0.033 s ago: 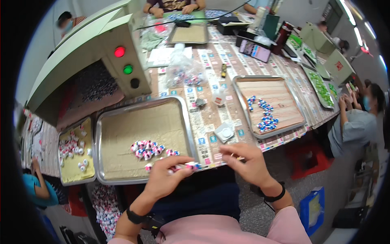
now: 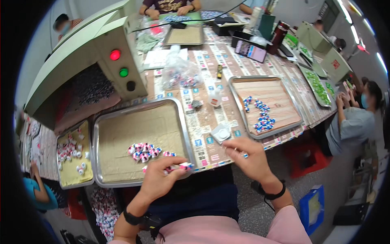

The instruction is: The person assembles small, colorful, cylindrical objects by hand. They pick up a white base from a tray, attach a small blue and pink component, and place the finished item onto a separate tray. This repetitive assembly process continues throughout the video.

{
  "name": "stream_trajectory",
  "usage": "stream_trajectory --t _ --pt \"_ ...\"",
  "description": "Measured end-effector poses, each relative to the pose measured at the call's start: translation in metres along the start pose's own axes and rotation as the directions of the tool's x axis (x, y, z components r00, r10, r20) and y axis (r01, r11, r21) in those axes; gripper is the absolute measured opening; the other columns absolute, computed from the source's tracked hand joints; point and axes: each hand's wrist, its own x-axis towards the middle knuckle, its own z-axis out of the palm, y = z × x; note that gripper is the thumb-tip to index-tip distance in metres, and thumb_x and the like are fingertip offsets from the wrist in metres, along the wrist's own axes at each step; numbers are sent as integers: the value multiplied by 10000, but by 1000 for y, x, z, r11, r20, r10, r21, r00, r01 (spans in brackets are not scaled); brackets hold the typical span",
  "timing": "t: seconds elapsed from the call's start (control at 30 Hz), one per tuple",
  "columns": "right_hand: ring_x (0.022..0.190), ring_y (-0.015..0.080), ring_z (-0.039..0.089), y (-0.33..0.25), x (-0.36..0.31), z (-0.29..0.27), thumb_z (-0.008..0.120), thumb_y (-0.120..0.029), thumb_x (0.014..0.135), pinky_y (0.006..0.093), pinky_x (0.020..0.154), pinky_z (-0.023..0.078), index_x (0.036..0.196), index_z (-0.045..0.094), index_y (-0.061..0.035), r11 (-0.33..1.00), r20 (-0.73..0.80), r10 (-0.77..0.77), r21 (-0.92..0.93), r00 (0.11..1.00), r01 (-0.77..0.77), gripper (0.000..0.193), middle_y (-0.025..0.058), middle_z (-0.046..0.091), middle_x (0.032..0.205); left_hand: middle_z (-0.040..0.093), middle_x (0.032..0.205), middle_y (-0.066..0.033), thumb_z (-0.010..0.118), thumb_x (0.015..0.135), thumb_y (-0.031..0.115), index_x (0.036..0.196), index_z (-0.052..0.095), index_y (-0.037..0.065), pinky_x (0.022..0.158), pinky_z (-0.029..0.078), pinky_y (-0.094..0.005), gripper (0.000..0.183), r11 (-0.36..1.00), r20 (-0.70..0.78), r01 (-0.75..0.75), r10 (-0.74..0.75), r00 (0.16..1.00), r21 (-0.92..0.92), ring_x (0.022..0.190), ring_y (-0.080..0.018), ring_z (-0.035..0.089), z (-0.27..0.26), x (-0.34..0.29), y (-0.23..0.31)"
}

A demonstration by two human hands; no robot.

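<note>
My left hand [image 2: 159, 178] is closed around several small white, pink and blue painted pieces [image 2: 183, 166], held over the near right corner of a large metal tray [image 2: 180, 122]. On that tray's tan lining lies a cluster of similar pieces [image 2: 143, 152]. To the right, my right hand [image 2: 251, 159] is raised at the table edge, its fingers bent and drawn together. A tiny bluish bit shows by its fingers, too small to name. Just beyond its fingertips sits a small white square dish [image 2: 220, 133] with a round middle.
Another tray [image 2: 280, 91] at right holds blue-and-white pieces. A small yellow-lined tray [image 2: 81, 173] stands at far left, before a machine [image 2: 97, 44] with lit buttons. A white bottle [image 2: 214, 99], a plastic bag [image 2: 181, 73] and a phone [image 2: 250, 51] lie farther back. Other people sit around.
The whole view has shifted slightly. My right hand's fingertips have come a little closer to the white dish. The left hand keeps its hold on the pieces.
</note>
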Motion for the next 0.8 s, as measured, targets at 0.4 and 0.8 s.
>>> stream_trajectory --t 0.4,0.8 --pt "918 326 608 115 72 -75 669 -19 738 385 855 469 996 686 -29 810 -68 -97 -584 993 39 258 155 663 947 672 916 -143 701 748 -17 969 692 25 729 516 -349 225 862 -146 -133 231 962 489 833 -296 653 -36 17 -13" --pt "785 116 627 73 56 -61 644 -54 863 243 660 489 1042 666 15 974 -109 223 77 969 -215 193 55 661 864 558 1117 -103 551 896 34 1345 454 -12 676 462 -258 462 95 324 362 -281 903 -927 866 -137 561 -4 -12 12"
